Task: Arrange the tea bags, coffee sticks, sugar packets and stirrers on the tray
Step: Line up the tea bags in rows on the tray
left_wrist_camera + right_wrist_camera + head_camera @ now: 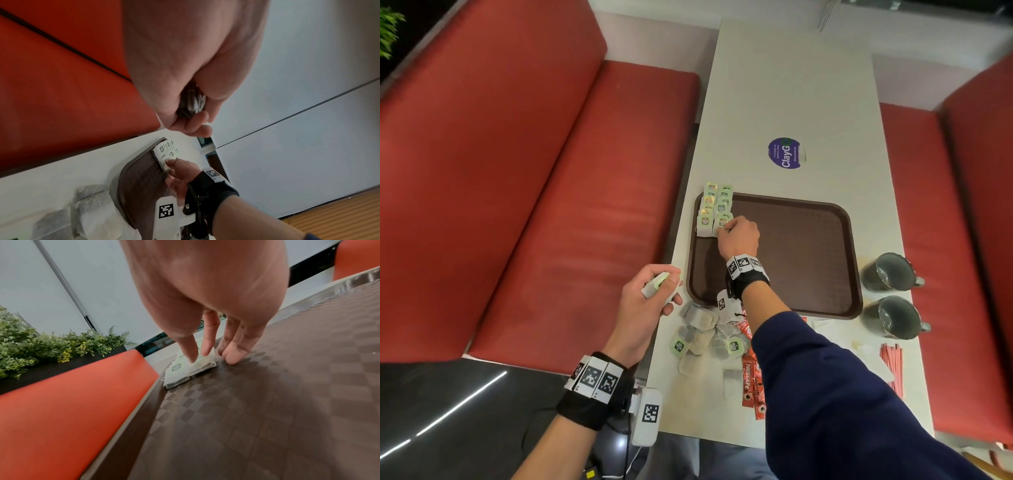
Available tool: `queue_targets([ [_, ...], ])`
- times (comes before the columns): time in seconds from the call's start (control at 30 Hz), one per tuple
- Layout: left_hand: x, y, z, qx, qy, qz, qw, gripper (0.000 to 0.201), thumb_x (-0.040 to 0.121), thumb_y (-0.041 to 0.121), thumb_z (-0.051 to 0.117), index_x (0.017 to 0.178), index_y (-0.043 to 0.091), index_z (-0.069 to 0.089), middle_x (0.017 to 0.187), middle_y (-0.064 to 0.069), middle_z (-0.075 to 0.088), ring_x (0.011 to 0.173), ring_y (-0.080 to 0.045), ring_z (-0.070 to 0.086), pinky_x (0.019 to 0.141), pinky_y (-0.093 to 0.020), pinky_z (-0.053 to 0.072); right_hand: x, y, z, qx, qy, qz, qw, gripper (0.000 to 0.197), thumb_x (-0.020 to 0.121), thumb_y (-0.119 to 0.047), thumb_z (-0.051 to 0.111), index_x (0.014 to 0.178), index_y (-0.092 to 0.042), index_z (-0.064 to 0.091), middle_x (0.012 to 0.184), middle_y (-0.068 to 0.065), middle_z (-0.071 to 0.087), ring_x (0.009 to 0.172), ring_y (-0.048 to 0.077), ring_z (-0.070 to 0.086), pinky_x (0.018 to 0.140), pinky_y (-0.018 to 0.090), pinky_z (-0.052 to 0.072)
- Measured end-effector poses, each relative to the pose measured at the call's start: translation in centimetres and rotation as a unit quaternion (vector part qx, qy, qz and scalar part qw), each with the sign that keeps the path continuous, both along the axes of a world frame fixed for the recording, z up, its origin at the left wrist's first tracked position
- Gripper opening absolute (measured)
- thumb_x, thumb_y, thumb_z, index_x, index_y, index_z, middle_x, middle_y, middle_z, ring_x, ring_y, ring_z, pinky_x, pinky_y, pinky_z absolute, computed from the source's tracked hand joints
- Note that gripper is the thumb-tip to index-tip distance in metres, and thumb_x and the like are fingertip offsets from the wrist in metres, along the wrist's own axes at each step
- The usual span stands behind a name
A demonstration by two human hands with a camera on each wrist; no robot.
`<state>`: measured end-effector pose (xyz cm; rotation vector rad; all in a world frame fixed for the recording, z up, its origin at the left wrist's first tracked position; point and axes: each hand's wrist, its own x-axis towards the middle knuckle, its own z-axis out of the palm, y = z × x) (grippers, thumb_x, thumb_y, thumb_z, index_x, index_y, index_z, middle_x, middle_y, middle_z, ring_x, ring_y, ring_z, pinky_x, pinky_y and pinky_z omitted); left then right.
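Right hand [738, 236] is out over the far left corner of the brown tray [808, 253], fingers [190, 352] pointing down and lightly spread, thumb and forefinger tips touching the nearest tea bag [202, 364] of the right-hand row, the other fingertips touching the tray floor just beside it. Two neat rows of tea bags [714, 210] run along the tray's left edge, green tags up, overlapping one another like tiles. Left hand [650, 301] hangs off the table's [791, 102] left edge, fingers curled round a small stack of tea bags [655, 284], thumb pressing them from the top; from the left wrist view the bundle [192, 102] peeks out between palm and curled fingers. On the table just before the tray lies the loose pile of tea bags [705, 337], with red coffee sticks [753, 383] partly under the right forearm. Red stirrers [892, 363] lie near the table's right edge, two grey mugs [893, 294] beside the tray's right rim. Pale packets right of the sleeve are too blurred to identify.
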<state>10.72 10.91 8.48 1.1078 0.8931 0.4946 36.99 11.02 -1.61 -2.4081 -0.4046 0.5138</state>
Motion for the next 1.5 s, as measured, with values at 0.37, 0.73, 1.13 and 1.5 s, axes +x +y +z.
queue_targets([
  [0.37, -0.2, 0.0, -0.2, -0.009, 0.002, 0.005, 1.000, 0.010, 0.104, 0.014, 0.071, 0.112, 0.010, 0.074, 0.103, -0.011, 0.071, 0.079, -0.024, 0.061, 0.063, -0.034, 0.041, 0.4, 0.3, -0.1, 0.025, -0.003, 0.009, 1.000, 0.023, 0.100, -0.009, 0.072, 0.123, -0.011, 0.074, 0.132, 0.010, 0.070, 0.122, 0.031, 0.068, 0.096, 0.036, 0.053],
  [0.73, 0.8, 0.4, 1.2, -0.024, -0.008, -0.029, 0.999, 0.013, 0.106, 0.018, 0.068, 0.118, 0.014, 0.074, 0.106, -0.011, 0.071, 0.085, -0.022, 0.064, 0.066, -0.032, 0.044, -0.1, -0.2, -1.1, -0.002, -0.007, 0.018, 1.000, 0.015, 0.097, -0.011, 0.074, 0.110, -0.012, 0.067, 0.126, 0.013, 0.064, 0.114, 0.032, 0.065, 0.084, 0.031, 0.045],
  [1.13, 1.0, -0.6, 2.4, -0.004, -0.069, -0.115, 0.991, 0.041, 0.110, 0.003, 0.056, 0.144, 0.026, 0.058, 0.121, -0.023, 0.068, 0.086, -0.026, 0.063, 0.058, -0.028, 0.044, -6.5, -6.8, 11.8, 0.225, 0.146, 0.117, 0.956, 0.025, 0.108, -0.043, 0.066, 0.102, -0.022, 0.078, 0.093, -0.003, 0.081, 0.085, 0.014, 0.078, 0.079, 0.029, 0.062],
  [1.5, 1.5, -3.0, 3.0, 0.041, -0.061, -0.105, 0.992, 0.032, 0.107, 0.008, 0.065, 0.136, 0.018, 0.056, 0.111, -0.023, 0.067, 0.081, -0.028, 0.069, 0.052, -0.034, 0.042, -9.3, -13.9, 14.6, 0.276, 0.198, 0.156, 0.928, 0.021, 0.100, -0.028, 0.081, 0.093, -0.010, 0.072, 0.091, 0.018, 0.072, 0.083, 0.028, 0.069, 0.079, 0.042, 0.062],
])
